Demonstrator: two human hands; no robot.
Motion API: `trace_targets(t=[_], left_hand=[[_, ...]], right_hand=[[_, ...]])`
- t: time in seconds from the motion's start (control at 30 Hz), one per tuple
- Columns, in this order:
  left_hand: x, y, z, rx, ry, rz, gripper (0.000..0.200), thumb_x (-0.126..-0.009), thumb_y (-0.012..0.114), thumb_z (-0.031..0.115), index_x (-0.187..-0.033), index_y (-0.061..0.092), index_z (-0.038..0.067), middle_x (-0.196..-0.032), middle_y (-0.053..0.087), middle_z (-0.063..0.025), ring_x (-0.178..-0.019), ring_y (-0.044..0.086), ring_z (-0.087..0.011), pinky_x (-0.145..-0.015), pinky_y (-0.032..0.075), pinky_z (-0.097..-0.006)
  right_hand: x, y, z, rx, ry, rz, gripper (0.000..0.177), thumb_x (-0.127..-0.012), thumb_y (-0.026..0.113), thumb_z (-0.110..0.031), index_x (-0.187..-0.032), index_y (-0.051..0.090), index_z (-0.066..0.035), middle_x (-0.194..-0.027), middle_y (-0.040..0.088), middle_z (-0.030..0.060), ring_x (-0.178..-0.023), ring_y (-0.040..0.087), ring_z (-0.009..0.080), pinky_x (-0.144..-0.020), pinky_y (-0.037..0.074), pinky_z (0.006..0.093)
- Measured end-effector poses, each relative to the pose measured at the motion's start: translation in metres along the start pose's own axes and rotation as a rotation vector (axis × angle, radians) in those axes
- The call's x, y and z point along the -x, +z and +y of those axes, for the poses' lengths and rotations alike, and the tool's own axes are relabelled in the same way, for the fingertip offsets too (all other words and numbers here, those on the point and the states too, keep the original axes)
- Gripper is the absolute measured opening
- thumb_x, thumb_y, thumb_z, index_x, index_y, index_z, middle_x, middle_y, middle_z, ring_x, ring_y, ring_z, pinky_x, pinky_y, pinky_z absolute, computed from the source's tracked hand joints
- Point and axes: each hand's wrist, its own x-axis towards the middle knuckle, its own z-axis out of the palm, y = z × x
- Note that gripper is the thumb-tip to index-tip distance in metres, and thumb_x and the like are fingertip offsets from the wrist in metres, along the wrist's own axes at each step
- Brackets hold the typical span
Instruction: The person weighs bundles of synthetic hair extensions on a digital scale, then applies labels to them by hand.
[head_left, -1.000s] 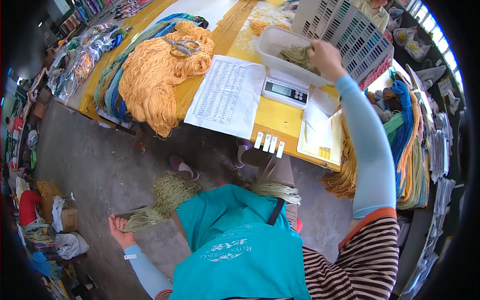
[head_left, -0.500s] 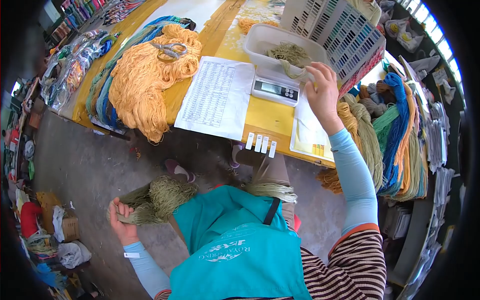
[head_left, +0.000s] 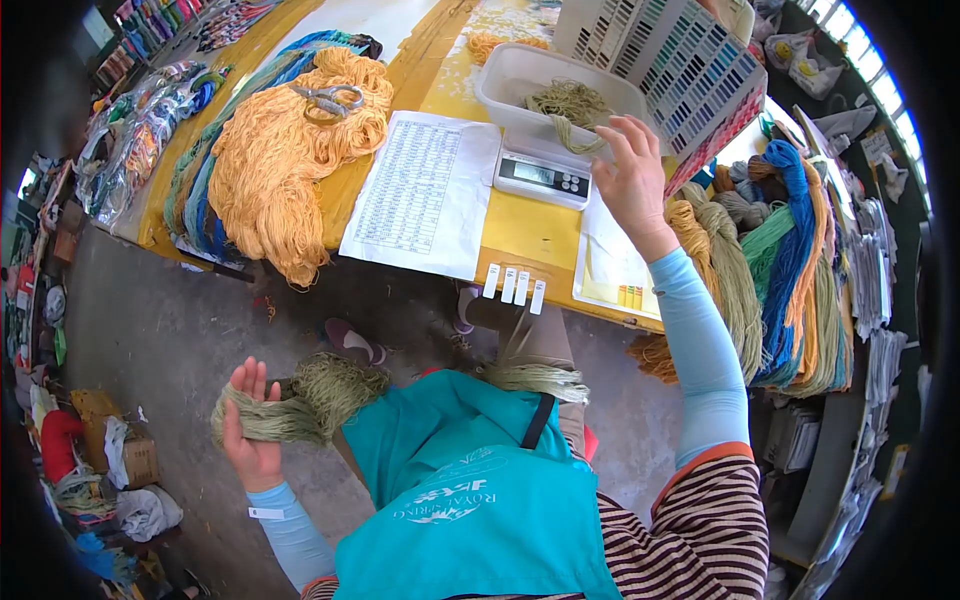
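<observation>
A thick skein of olive-green yarn (head_left: 335, 395) lies by my lap and loops over my left hand (head_left: 252, 425), whose fingers are loosely raised with the thumb in front of the strands. My right hand (head_left: 635, 180) hovers at the near right corner of a white plastic tub (head_left: 495, 100), fingers apart and seemingly holding nothing. Inside the tub is a small bundle of olive-green yarn (head_left: 568, 100), with one end draped over the rim near my fingertips. The tub rests on a digital scale (head_left: 543, 178); its display is too small to read.
A printed sheet (head_left: 415, 195) lies left of the scale. Scissors (head_left: 328, 100) sit on a heap of orange yarn (head_left: 270, 170). A colour-card rack (head_left: 670, 60) stands behind the tub. Colourful skeins (head_left: 790, 270) hang at the right table edge. Small white labels (head_left: 515, 285) line the front edge.
My left fingers have loosened from around the skein and straightened upward. My right hand has shifted slightly, still beside the tub. The yarn in the tub looks much the same.
</observation>
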Motion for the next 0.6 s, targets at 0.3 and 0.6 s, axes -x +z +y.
trace_targets(t=[0.3, 0.6], left_hand=[[-0.022, 0.058, -0.022, 0.064, -0.077, -0.087, 0.057, -0.102, 0.041, 0.034, -0.149, 0.032, 0.002, -0.159, 0.025, -0.013, -0.148, 0.022, -0.0276, -0.112, 0.031, -0.0534], [-0.041, 0.096, -0.046, 0.045, -0.169, -0.235, 0.068, -0.1, 0.048, 0.037, -0.151, 0.026, -0.001, -0.16, 0.024, -0.0108, -0.148, 0.021, -0.026, -0.117, 0.02, -0.0531]], right_hand=[[0.011, 0.015, -0.101, -0.755, 0.264, -0.203, 0.012, -0.081, 0.071, -0.006, -0.093, 0.067, -0.005, -0.089, 0.067, 0.0079, -0.08, 0.064, 0.0194, -0.071, 0.051, 0.0318], [0.062, 0.018, -0.264, -1.67, 0.502, -1.057, 0.022, -0.089, 0.069, -0.005, -0.11, 0.064, -0.003, -0.099, 0.068, 0.0035, -0.099, 0.067, 0.0158, -0.085, 0.053, 0.0255]])
